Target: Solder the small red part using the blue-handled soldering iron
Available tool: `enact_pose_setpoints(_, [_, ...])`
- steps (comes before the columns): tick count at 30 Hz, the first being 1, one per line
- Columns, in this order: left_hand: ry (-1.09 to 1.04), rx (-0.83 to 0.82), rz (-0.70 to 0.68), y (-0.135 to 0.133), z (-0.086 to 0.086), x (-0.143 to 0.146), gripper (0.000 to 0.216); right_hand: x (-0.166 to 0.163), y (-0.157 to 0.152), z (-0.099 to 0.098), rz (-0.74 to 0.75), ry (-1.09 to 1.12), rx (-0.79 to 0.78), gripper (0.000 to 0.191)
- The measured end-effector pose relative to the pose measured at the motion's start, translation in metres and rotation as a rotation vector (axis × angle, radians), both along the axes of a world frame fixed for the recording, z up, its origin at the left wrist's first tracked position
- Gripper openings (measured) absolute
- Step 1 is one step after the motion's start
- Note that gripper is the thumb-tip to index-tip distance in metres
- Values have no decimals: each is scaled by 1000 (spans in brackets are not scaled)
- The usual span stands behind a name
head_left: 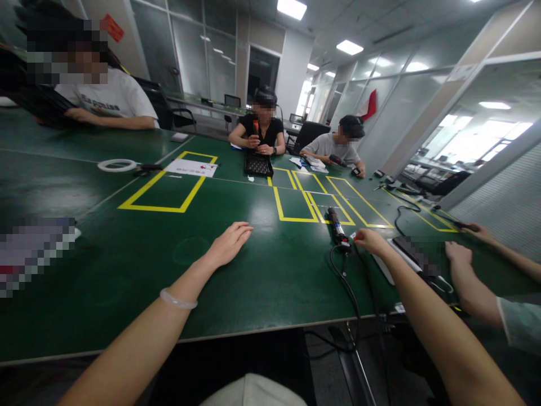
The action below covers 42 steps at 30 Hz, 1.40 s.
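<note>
My left hand (230,243) lies on the green table (279,270), palm down, its fingers stretched out and close together. It holds nothing, and a pale translucent bangle (177,300) circles that wrist. My right hand (372,241) is closed in a pinch over the table on the right. A small orange-red and white bit shows at its fingertips, too small to name. Just left of those fingers lies a black cylindrical tool (337,224) with a blue-white label. Its black cable (353,296) runs down over the table's front edge.
Yellow tape rectangles (183,211) mark the table. A white tape roll (117,165) and printed sheet (191,167) lie left. One co-worker has a black crate (258,164); others sit around. At right are a dark phone (416,255) and another person's hand (460,254).
</note>
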<state>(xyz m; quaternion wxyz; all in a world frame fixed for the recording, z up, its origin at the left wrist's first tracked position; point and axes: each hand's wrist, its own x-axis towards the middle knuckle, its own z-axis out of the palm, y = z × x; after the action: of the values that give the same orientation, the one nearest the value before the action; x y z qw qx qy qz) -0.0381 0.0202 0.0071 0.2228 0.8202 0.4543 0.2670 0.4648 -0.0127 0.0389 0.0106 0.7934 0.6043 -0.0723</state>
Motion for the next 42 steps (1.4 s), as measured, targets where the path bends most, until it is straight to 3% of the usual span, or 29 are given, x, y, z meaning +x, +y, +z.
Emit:
enact_pose_setpoints(3, [11, 9, -18, 0, -1, 1, 48, -30, 2, 18, 106, 69, 320, 16])
enact_pose_setpoints(5, [16, 18, -47, 0, -1, 2, 47, -69, 1, 27, 245, 229, 442, 18])
enact_pose_setpoints(8, [1, 30, -96, 0, 0, 2, 44, -147, -6, 31, 490, 465, 518, 17])
enact_pose_setpoints(11, [-73, -13, -134, 1, 0, 3, 40, -227, -12, 24, 610, 695, 557, 13])
enact_pose_setpoints(14, [-192, -95, -143, 2, 0, 4, 37, -289, -10, 8, 587, 1006, 559, 13])
enact_pose_setpoints(17, [-302, -105, -124, 2, 1, 5, 34, -324, 1, -15, 437, 1447, 477, 20])
enact_pose_setpoints(20, [-356, -47, -89, 3, 2, 4, 31, -334, 14, -40, 269, 1814, 371, 28])
enact_pose_setpoints(24, [-308, 40, -81, 2, 2, 4, 33, -326, 22, -63, 162, 1995, 270, 35])
enact_pose_setpoints(32, [-210, 101, -98, 0, 3, 6, 22, -325, 18, -70, 252, 1963, 152, 37])
enact_pose_setpoints(37, [-153, 132, -80, 5, -2, 4, 25, -323, 17, -68, 288, 1860, 268, 44])
enact_pose_setpoints(42, [-97, 139, -97, 5, -3, 5, 27, -320, 19, -68, 357, 1685, 396, 32])
